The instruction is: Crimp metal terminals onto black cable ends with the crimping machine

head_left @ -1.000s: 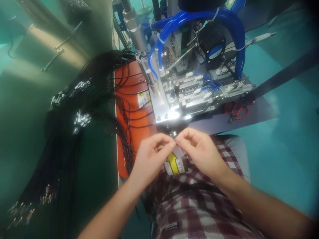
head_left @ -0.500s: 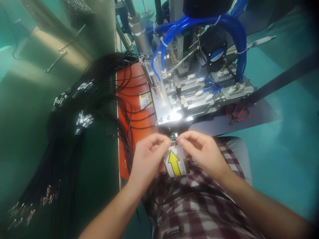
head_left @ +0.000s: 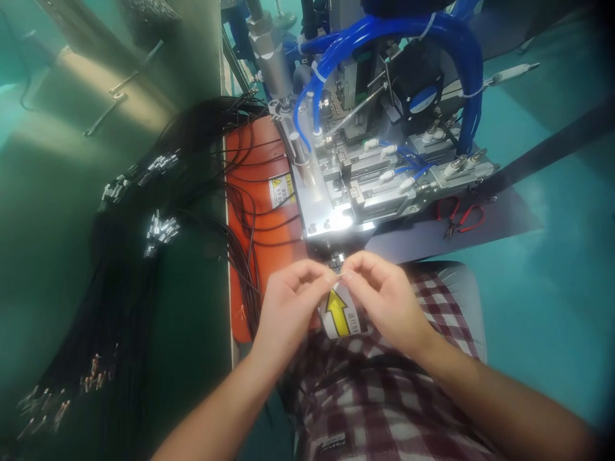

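Note:
In front of the machine's near edge, my left hand (head_left: 295,298) and my right hand (head_left: 384,298) meet with their fingertips almost touching. Both are closed in a pinch. A thin, pale strand (head_left: 341,275) shows between the fingertips; its kind is too small to make out. Just beyond the fingers is a small metal and black fixture (head_left: 337,260) at the front of the machine. Below them lies a white label with a yellow arrow (head_left: 338,315), partly covered by the hands.
A metal machine (head_left: 355,186) with blue air hoses (head_left: 408,32) stands ahead. Black cables (head_left: 247,224) cross the orange plate (head_left: 278,250) at its left. Bundled cables with metal ends (head_left: 162,230) lie farther left. Red-handled pliers (head_left: 454,221) rest at the right.
My hands have come closer together, and the left fingertips have shifted right to meet the right ones. The pale strand now shows between them. The view has shifted slightly.

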Motion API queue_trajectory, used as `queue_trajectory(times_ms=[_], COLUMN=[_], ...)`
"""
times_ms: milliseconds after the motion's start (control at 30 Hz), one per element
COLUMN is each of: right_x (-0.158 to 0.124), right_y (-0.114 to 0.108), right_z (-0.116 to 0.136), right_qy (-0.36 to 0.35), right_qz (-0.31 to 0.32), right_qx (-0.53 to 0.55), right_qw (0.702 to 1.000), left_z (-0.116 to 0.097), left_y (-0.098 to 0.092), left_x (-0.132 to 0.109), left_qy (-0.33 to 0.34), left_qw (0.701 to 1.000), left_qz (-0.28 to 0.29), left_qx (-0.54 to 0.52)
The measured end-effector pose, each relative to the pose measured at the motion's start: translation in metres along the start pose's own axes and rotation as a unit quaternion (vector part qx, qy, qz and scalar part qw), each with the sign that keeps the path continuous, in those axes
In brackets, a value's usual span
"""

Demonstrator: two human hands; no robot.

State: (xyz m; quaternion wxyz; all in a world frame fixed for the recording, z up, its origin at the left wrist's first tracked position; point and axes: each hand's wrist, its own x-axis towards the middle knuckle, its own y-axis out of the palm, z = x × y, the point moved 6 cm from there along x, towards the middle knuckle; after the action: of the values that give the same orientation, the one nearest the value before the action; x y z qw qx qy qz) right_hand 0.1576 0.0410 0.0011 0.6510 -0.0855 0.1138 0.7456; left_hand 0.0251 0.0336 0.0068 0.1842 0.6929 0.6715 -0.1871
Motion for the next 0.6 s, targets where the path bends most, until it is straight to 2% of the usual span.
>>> queue_trajectory(times_ms=[100,167,367,600], right_x=[-0.002,-0.004,-0.008,-0.006], right_y=[0.005,0.006,-0.001,0.000], right_z=[-0.006,-0.007,0.006,-0.005], right_qy=[0.060,0.063,-0.060,0.014], right_qz=[0.009,0.009,-0.030,0.005], right_qx=[0.039,0.044,-0.078,-0.005], right_qw=[0.997,0.997,0.995,1.000], left_z=[-0.001,-0.001,0.001,0.001], left_y=[0.000,-0.001,0.002,0.003], left_x=[0.000,0.000,-0.003,-0.003], left_qy=[0.024,0.038,0.020,0.040], left_qw=[1.000,0.999,0.999,0.997], left_qz=[-0.009,-0.018,-0.009,-0.030], left_qx=[-0.016,-0.020,-0.031,-0.050])
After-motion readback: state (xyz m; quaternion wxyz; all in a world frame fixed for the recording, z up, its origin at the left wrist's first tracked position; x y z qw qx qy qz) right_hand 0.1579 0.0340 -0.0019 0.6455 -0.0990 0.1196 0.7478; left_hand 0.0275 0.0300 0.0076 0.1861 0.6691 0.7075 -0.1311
